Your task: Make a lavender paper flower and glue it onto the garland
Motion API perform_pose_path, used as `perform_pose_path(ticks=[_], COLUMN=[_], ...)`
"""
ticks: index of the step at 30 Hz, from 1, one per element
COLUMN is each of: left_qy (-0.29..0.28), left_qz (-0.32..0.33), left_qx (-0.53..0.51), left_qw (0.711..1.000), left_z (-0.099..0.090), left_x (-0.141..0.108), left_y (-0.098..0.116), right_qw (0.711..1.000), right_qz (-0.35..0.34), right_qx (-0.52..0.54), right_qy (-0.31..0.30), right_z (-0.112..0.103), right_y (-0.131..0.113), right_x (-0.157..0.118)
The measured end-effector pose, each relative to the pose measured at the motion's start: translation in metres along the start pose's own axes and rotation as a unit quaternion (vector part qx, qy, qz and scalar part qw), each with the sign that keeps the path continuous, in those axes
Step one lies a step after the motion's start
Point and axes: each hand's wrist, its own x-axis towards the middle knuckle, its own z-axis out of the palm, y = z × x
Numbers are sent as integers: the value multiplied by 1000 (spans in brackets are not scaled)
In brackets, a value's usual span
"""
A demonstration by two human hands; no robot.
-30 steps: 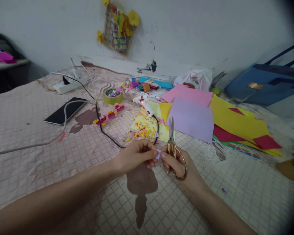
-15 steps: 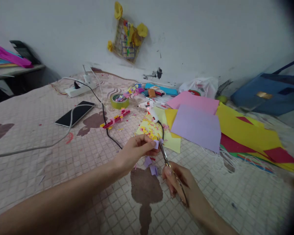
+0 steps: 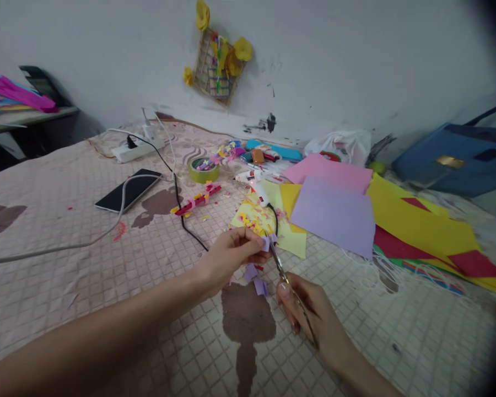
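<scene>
Between its thumb and fingers, my left hand (image 3: 231, 255) pinches a small purple paper piece (image 3: 265, 243). My right hand (image 3: 308, 309) is wrapped round the handles of metal scissors (image 3: 278, 262), whose blades point up and left and meet the purple piece. Just below my left fingertips, purple paper scraps (image 3: 260, 286) lie on the patterned cloth. Beyond the hands, small yellow and pink cuttings (image 3: 254, 216) are heaped on a pale yellow sheet (image 3: 294, 242). A white glue gun (image 3: 259, 193) rests on that sheet's far part.
Purple paper (image 3: 334, 212) and yellow paper (image 3: 425, 218) lie to the right, near white string (image 3: 380, 275). Leftward are a phone (image 3: 128, 191), a black cable (image 3: 194, 236), a decorated red strip (image 3: 198, 201), green tape (image 3: 204, 172) and a power strip (image 3: 138, 150).
The view has shifted slightly. Both hands keep nearly the same pose, with the scissor blades still at the purple piece; the scissor handles look closer together.
</scene>
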Motion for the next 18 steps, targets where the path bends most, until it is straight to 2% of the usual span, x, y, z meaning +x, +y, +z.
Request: perform_pose_path(ticks=[18], left_qy=[6], left_qz=[-1], left_qx=[-4], left_qw=[1000], left_z=[1], left_x=[0], left_y=[0], right_qw=[1000], right_qz=[1], right_qx=[-27], right_qy=[3], right_z=[-1], right_y=[-1], right_x=[0])
